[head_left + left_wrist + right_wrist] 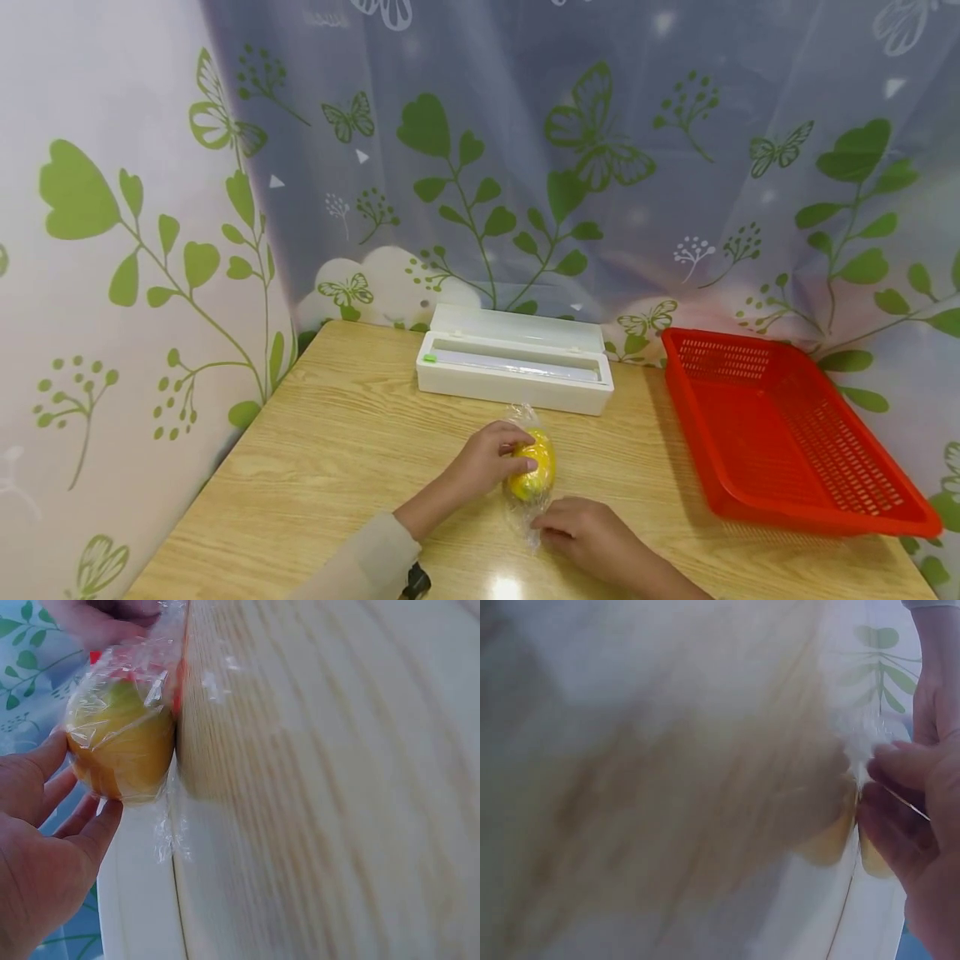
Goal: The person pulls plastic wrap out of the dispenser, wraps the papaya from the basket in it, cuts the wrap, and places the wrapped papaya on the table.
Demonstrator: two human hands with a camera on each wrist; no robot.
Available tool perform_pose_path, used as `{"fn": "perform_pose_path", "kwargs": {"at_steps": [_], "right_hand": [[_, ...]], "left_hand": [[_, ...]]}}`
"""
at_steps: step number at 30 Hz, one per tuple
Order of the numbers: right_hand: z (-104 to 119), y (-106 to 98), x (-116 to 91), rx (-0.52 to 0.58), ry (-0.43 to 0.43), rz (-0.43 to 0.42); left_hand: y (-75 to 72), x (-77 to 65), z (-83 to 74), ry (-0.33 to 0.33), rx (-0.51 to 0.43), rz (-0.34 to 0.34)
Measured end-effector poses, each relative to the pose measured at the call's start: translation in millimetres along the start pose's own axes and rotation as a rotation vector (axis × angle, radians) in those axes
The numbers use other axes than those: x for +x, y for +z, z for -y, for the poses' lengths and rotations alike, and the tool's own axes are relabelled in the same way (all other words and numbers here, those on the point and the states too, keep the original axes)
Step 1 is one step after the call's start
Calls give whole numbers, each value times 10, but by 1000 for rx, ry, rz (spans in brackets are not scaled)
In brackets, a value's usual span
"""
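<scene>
A yellow fruit (pixel 537 460) with a greenish end lies on the table, wrapped in clear cling film (pixel 522 518). My left hand (pixel 480 458) holds the fruit from its left side, thumb and fingertips curved around it. In the left wrist view the film sits creased over the fruit (pixel 124 750), and loose film stands out at both ends. At the near end my right hand (pixel 592 537) pinches the gathered film between thumb and fingers. The right wrist view shows these fingers (pixel 889 832) close to the fruit, which they mostly hide.
Behind the hands stands a white cling film dispenser (pixel 510 392), its lid raised and a green slider (pixel 430 358) at the left of its cutting strip. A red plastic basket (pixel 720 475) sits on the right. A patterned curtain (pixel 495 125) hangs along the table's back edge.
</scene>
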State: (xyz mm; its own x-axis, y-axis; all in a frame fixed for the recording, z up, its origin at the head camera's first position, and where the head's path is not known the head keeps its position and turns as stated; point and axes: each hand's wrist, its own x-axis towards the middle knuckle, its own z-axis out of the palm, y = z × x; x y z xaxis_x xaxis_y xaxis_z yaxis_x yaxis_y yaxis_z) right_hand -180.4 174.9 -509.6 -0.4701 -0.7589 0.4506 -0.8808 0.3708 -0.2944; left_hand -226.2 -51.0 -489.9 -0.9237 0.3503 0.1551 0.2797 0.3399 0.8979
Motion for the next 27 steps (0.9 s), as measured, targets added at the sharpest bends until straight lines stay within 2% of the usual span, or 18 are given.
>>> {"fn": "perform_pose_path", "kwargs": {"at_steps": [3,9,17,22,27], "right_hand": [[29,14,21,-46,1,-72],[91,-8,53,0,-14,-185],[57,-10,55,-203,-98,-154],[40,-6,91,-235,-111,-179],[37,-14,126,-202,-120,-225]], "left_hand": [[6,-4,3,4,-2,-4],[15,-4,23,4,-5,-7],[23,0,50,-3,-6,-14],[19,-3,45,-2,-7,-17],[8,-11,28,-9,-3,-19]]}}
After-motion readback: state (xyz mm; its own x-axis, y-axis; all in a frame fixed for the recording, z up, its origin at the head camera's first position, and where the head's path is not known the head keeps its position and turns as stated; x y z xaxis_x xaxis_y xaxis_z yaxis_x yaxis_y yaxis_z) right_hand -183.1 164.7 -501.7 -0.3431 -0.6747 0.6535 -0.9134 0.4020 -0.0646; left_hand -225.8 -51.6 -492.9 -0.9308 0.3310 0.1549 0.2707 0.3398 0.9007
